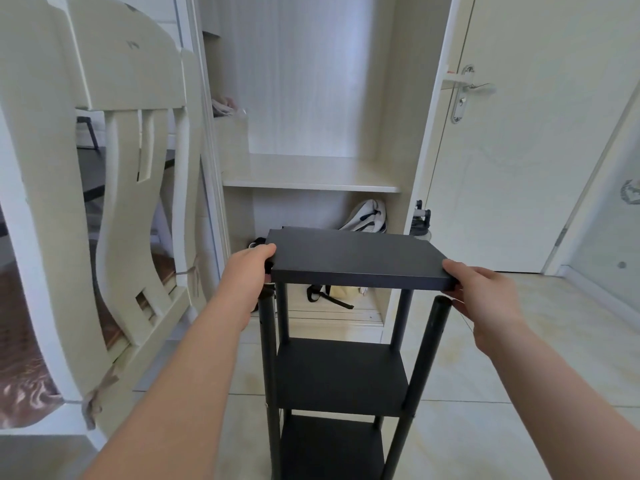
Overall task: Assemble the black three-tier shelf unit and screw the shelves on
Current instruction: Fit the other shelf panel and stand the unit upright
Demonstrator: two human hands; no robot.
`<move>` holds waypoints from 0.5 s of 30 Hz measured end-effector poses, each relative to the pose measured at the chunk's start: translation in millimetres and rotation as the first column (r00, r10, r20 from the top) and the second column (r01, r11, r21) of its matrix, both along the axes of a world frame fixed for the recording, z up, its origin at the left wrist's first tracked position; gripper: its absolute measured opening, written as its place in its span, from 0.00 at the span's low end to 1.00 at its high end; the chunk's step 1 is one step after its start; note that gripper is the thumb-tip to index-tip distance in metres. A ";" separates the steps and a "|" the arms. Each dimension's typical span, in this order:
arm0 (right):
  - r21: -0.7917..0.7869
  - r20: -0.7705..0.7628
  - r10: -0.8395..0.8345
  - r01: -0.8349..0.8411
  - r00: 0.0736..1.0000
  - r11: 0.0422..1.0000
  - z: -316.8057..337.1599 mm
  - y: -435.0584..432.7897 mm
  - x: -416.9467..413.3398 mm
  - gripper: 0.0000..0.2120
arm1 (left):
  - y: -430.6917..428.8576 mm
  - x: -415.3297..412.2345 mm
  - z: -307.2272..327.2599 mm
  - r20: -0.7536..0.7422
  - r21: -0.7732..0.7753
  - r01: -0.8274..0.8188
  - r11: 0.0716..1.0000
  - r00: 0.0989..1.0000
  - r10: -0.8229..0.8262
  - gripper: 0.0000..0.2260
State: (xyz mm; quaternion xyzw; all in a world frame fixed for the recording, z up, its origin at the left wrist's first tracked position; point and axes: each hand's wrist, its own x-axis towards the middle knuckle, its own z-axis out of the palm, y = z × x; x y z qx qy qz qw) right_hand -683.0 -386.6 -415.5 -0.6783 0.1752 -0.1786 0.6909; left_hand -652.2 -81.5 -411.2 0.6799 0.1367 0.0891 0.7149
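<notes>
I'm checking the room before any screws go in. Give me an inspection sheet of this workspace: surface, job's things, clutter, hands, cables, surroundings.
Surface: pale tiled floor under the shelf unit.
Job's things: top shelf held over the poles; front right pole has its end bare, just outside the shelf's corner; middle shelf and bottom shelf in place; no screws seen.
Clutter: white bag and black straps in the wardrobe's bottom.
Hands: left hand grips the top shelf's left edge; right hand grips its right edge.
Cables: nothing seen.
Surroundings: open wardrobe ahead, white chair at left, door at right.
</notes>
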 end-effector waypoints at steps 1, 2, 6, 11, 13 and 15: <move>0.021 -0.007 0.004 -0.003 1.000 1.000 -0.5 -0.4 0.2 0.08 | 1.2 -0.3 -2.2 -0.016 -0.005 0.001 1.000 1.000 -0.001 0.05; 0.041 -0.013 0.010 -0.010 1.000 0.999 -0.9 -0.8 0.4 0.08 | 2.6 -0.3 -4.6 -0.031 -0.005 0.002 1.000 1.000 -0.003 0.05; 0.080 -0.037 0.014 -0.011 0.999 0.997 -5.4 -2.3 0.6 0.08 | 4.7 -3.2 -12.4 -0.074 -0.011 0.042 0.999 0.996 -0.043 0.07; 0.098 -0.062 0.014 -0.008 0.998 0.995 -11.2 -1.9 1.9 0.08 | 4.2 -6.9 -19.3 -0.117 0.000 0.052 0.999 0.992 -0.052 0.09; 0.093 -0.061 0.020 -0.014 0.998 0.996 -12.8 -0.9 3.4 0.08 | 4.3 -6.6 -20.1 -0.125 0.001 0.053 0.999 0.991 -0.052 0.11; 0.084 -0.054 0.017 -0.012 0.998 0.996 -14.3 0.0 5.1 0.07 | 4.7 -5.9 -21.4 -0.132 -0.001 0.044 0.999 0.990 -0.044 0.12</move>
